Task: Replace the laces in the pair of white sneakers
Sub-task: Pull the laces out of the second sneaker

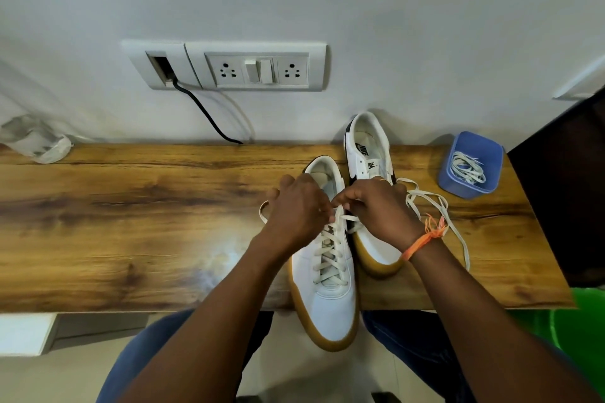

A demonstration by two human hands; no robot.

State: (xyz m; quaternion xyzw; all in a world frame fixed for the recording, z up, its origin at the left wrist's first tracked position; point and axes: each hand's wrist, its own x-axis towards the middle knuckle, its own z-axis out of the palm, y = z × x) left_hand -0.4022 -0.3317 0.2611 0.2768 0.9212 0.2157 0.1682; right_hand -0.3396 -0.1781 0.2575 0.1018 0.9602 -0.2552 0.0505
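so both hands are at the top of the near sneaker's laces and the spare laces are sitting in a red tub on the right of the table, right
Not quite: the tub holding the spare laces is blue, not red, as the head view shows. The rest holds: the left hand and right hand meet at the top of the near sneaker laces, and the tub sits on the right of the table.

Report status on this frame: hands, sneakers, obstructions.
Both hands, left hand and right hand, pinching lace at near sneaker top eyelets. Far sneaker unlaced. More laces in blue container. No obstruction.
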